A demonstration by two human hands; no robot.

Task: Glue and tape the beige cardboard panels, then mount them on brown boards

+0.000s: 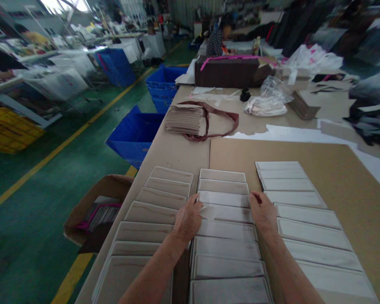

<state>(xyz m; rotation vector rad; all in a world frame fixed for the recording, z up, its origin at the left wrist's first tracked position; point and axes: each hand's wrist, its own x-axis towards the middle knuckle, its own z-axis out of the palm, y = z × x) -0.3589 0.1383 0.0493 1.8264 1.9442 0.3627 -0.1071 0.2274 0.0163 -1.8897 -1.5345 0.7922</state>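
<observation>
Just below the centre of the frame, the middle row (pixel 226 230) of panels is lying in overlapping steps on the table (pixel 185 153). The left hand (pixel 189 216) is curling its fingers at the row's left edge, beside a pale scrap (pixel 208 212); whether it is pinching that scrap, I cannot tell. The right hand (pixel 263 212) is bending its fingertips inward at the right edge; whether they are gripping a panel, I cannot tell either.

For neat handling, both hands should probably be working level with each other, pressing lightly on edges rather than faces. The left forearm is crossing above the left row (pixel 158 213), so a raised wrist would be sparing those panels. The right row (pixel 310 219) is lying near the right forearm and needs similar care.
</observation>
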